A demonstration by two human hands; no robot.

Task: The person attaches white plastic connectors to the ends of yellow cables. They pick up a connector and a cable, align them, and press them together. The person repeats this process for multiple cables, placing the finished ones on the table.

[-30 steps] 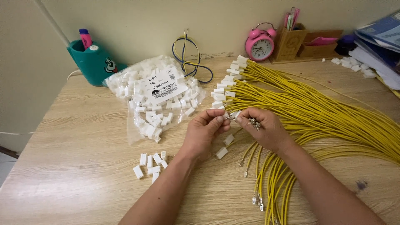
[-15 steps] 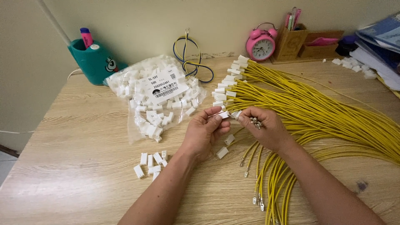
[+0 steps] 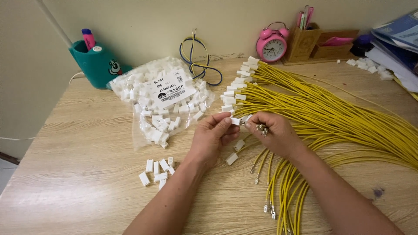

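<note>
Where hands [image 3: 244,130] meet: connectors [image 3: 157,170], wires [image 3: 348,122].

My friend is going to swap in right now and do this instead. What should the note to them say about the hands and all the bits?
Left hand: pinches one small white connector at its fingertips.
Right hand: grips a few yellow wire ends with metal terminals, held right up to that connector.
Things: bag of white connectors to the left; loose connectors lie on the wooden table near the left arm, two more below the hands.
Done: many yellow wires already carry white housings at their far ends.
Left: a bunch of wires with bare terminals lies toward the near edge.
</note>
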